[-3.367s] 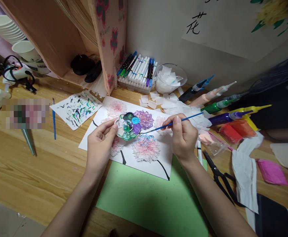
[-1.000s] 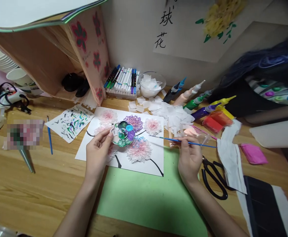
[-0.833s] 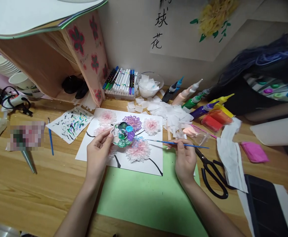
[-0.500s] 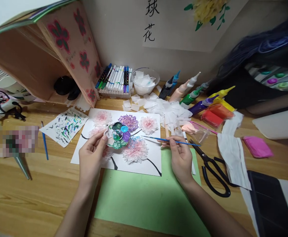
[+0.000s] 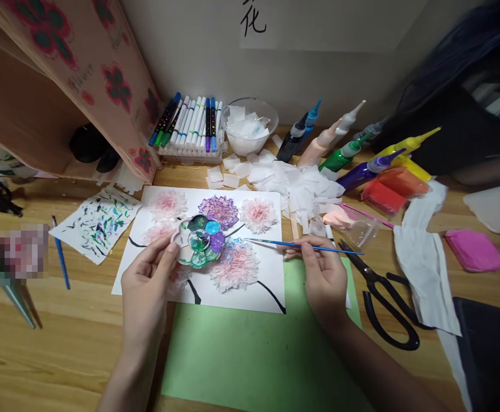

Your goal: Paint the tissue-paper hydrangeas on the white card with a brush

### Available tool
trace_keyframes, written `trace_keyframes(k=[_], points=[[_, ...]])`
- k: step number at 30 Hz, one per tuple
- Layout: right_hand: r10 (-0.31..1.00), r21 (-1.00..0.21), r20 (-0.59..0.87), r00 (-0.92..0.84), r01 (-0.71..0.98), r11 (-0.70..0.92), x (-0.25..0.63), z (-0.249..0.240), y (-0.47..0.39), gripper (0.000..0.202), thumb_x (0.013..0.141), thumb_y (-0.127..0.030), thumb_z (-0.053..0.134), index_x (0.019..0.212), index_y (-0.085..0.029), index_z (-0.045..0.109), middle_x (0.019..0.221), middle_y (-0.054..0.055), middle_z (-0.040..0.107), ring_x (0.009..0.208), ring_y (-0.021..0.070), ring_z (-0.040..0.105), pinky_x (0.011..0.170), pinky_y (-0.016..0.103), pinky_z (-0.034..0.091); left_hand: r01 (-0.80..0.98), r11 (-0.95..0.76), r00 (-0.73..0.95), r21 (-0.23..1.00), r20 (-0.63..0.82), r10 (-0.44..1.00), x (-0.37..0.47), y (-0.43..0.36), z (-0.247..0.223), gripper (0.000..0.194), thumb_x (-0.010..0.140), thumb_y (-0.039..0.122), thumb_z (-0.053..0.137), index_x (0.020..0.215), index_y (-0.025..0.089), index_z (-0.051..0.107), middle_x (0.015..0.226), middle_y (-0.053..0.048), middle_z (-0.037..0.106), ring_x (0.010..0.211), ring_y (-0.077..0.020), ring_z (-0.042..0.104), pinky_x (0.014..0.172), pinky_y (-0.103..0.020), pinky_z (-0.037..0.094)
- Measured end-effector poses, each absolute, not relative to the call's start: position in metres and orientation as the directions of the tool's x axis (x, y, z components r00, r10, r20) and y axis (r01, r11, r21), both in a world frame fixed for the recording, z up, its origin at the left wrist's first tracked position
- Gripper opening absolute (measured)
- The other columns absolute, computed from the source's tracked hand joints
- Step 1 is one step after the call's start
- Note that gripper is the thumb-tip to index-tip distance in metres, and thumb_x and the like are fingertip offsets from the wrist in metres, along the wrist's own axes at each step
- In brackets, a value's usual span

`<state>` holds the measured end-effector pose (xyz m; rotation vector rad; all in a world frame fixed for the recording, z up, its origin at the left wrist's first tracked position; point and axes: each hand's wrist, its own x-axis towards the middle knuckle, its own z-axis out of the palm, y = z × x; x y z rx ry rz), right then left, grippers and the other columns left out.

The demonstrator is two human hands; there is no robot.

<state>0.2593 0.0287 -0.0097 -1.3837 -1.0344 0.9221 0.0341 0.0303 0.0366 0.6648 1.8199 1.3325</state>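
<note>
My left hand point(image 5: 149, 274) pinches the rim of a flower-shaped paint palette point(image 5: 199, 241) whose wells hold green, blue and purple paint. Between the fingers of my right hand point(image 5: 325, 274) is a thin blue paintbrush point(image 5: 301, 246), its tip pointing left over the paper. Beneath lies a white sheet point(image 5: 233, 303) with black stems and several raised paper flowers. One flower point(image 5: 218, 213) is purple, others are pale pink, and the large pink flower point(image 5: 235, 269) has blue touches along its top edge. The palette hides part of the sheet and its lower-left flower.
Black scissors point(image 5: 383, 286) lie right of my right hand. Behind the sheet are white paper scraps point(image 5: 293, 183), a glass bowl point(image 5: 250, 129), markers point(image 5: 192, 123) and several paint bottles point(image 5: 365, 171). A paint-smeared paper point(image 5: 99, 223) and another brush point(image 5: 61, 257) rest at left. Green paper point(image 5: 250, 355) lies in front.
The view has tilted down and come slightly closer. My hands keep the same grips on the palette and paintbrush, with the brush tip still near the large pink flower's top edge.
</note>
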Motion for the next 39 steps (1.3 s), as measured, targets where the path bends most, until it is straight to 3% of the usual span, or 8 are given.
trace_keyframes(k=[4, 11, 15, 25, 31, 35, 39], points=[[0.952, -0.996, 0.001, 0.305, 0.083, -0.025, 0.26, -0.01, 0.028, 0.013, 0.089, -0.031, 0.053, 0.087, -0.02, 0.059, 0.076, 0.002, 0.067, 0.068, 0.0123, 0.065, 0.063, 0.026, 0.055, -0.052, 0.318, -0.553, 0.947, -0.293, 0.78, 0.036, 0.03, 0.036, 0.033, 0.066, 0.035, 0.078, 0.096, 0.021, 0.074, 0.094, -0.003, 0.074, 0.079, -0.0152, 0.067, 0.063, -0.019, 0.052], [0.954, -0.997, 0.029, 0.297, 0.078, 0.006, 0.26, -0.01, 0.029, 0.013, 0.088, -0.031, 0.053, 0.087, -0.019, 0.059, 0.076, 0.002, 0.067, 0.068, 0.0131, 0.065, 0.062, 0.028, 0.054, -0.054, 0.305, -0.518, 0.951, -0.288, 0.806, 0.04, 0.027, 0.039, 0.031, 0.068, 0.035, 0.077, 0.096, 0.021, 0.074, 0.097, -0.003, 0.074, 0.081, -0.0154, 0.067, 0.065, -0.02, 0.053], [0.904, -0.997, 0.072, 0.422, 0.029, 0.066, 0.26, -0.012, 0.027, 0.014, 0.088, -0.033, 0.054, 0.087, -0.019, 0.057, 0.076, 0.001, 0.065, 0.067, 0.013, 0.065, 0.062, 0.028, 0.052, -0.052, 0.311, -0.43, 0.949, -0.302, 0.851, 0.049, 0.019, 0.044, 0.029, 0.071, 0.036, 0.075, 0.098, 0.023, 0.074, 0.1, -0.003, 0.074, 0.086, -0.0153, 0.067, 0.074, -0.021, 0.053], [0.787, -0.971, 0.195, 0.586, 0.001, 0.24, 0.26, -0.011, 0.028, 0.015, 0.087, -0.036, 0.055, 0.09, -0.021, 0.055, 0.088, 0.001, 0.059, 0.075, 0.0143, 0.064, 0.064, 0.029, 0.049, -0.265, 0.361, -0.151, 0.894, -0.408, 0.9, 0.079, 0.009, 0.054, 0.029, 0.073, 0.034, 0.072, 0.097, 0.017, 0.074, 0.092, -0.007, 0.075, 0.08, -0.017, 0.069, 0.069, -0.023, 0.055], [0.8, -0.958, 0.251, 0.545, 0.019, 0.287, 0.257, -0.013, 0.025, 0.015, 0.087, -0.036, 0.053, 0.089, -0.021, 0.054, 0.09, 0.002, 0.058, 0.076, 0.015, 0.063, 0.068, 0.031, 0.048, -0.354, 0.282, -0.315, 0.892, -0.397, 0.862, 0.047, 0.027, 0.054, 0.034, 0.069, 0.032, 0.074, 0.099, 0.017, 0.073, 0.09, -0.005, 0.074, 0.072, -0.0127, 0.067, 0.063, -0.019, 0.052], [0.801, -0.942, 0.323, 0.505, 0.087, 0.325, 0.252, -0.015, 0.024, 0.015, 0.088, -0.035, 0.051, 0.091, -0.02, 0.054, 0.09, 0.003, 0.057, 0.084, 0.0155, 0.059, 0.078, 0.035, 0.046, -0.48, 0.219, -0.389, 0.85, -0.429, 0.815, 0.03, 0.03, 0.051, 0.028, 0.07, 0.028, 0.072, 0.096, 0.019, 0.073, 0.101, -0.004, 0.073, 0.07, -0.0084, 0.065, 0.056, -0.014, 0.048], [0.781, -0.893, 0.446, 0.438, 0.161, 0.42, 0.244, -0.013, 0.031, 0.013, 0.09, -0.031, 0.047, 0.09, -0.02, 0.054, 0.087, 0.003, 0.055, 0.087, 0.017, 0.056, 0.081, 0.037, 0.044, -0.554, 0.208, -0.396, 0.806, -0.475, 0.786, 0.031, 0.026, 0.049, 0.018, 0.069, 0.024, 0.073, 0.086, 0.018, 0.073, 0.092, -0.002, 0.073, 0.068, -0.0063, 0.063, 0.056, -0.012, 0.047]])
